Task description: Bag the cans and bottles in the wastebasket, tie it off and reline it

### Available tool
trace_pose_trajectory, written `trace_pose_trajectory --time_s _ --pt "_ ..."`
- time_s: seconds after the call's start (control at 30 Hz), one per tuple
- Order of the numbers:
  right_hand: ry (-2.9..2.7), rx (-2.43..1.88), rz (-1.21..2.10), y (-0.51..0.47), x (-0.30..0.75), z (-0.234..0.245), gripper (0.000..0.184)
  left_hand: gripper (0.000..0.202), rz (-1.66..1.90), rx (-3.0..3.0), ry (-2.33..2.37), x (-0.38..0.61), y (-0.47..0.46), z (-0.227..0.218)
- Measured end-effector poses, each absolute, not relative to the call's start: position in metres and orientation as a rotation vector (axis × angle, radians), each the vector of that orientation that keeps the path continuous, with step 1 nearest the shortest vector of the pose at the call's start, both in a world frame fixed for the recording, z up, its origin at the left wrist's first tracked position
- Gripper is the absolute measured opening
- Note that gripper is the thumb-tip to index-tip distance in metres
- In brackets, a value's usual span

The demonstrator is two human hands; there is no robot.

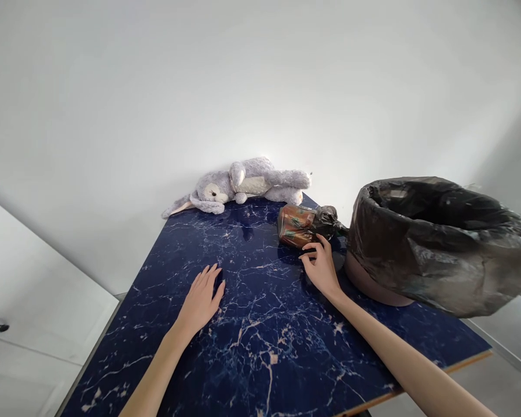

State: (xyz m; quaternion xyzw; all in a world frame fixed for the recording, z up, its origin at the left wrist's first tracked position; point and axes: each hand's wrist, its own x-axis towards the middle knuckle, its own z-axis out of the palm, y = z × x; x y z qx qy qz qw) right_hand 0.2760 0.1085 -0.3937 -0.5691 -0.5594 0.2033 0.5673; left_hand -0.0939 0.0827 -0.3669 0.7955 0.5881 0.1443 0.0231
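Observation:
My left hand (pixel 203 296) lies flat on the dark blue marble-patterned tabletop (pixel 243 359), its fingers stretched out and nothing in it. Beside a small knotted black plastic bag (pixel 296 225) is my right hand (pixel 321 267), fingers bent and apart. Its fingertips are at the near side of the bag; whether they touch it I cannot tell. Brown-orange contents with some green show through the thin plastic, and the knotted end points right. Just right of that hand stands a round bin (pixel 375 282) with a large black bin liner (pixel 434 260) folded over its rim.
A grey plush rabbit (pixel 252 176) lies on its side along the far table edge, against the white wall (pixel 260 81). The liner bulges out past the table's right edge. White furniture with a dark handle (pixel 0 325) stands at the left.

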Motion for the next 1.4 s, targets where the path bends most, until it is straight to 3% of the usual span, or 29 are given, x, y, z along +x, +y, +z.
trace_pose_trajectory --time_s 0.77,1.07,1.3,1.4 --pt "-1.313 -1.395 0.454 0.106 0.280 -0.392 0.021 0.060 0.452 2.466 1.831 -0.092 0.081 -0.369" --pt "-1.550 -1.206 0.668 0.099 0.264 -0.379 0.017 0.060 0.408 2.460 1.830 -0.091 0.081 -0.364" --pt "-1.500 -1.216 -0.011 0.090 0.273 -0.361 0.011 0.059 0.429 2.459 1.845 -0.089 0.081 -0.362" --pt "-1.463 -1.345 -0.150 0.097 0.285 -0.364 0.023 0.059 0.440 2.463 1.842 -0.089 0.081 -0.362"
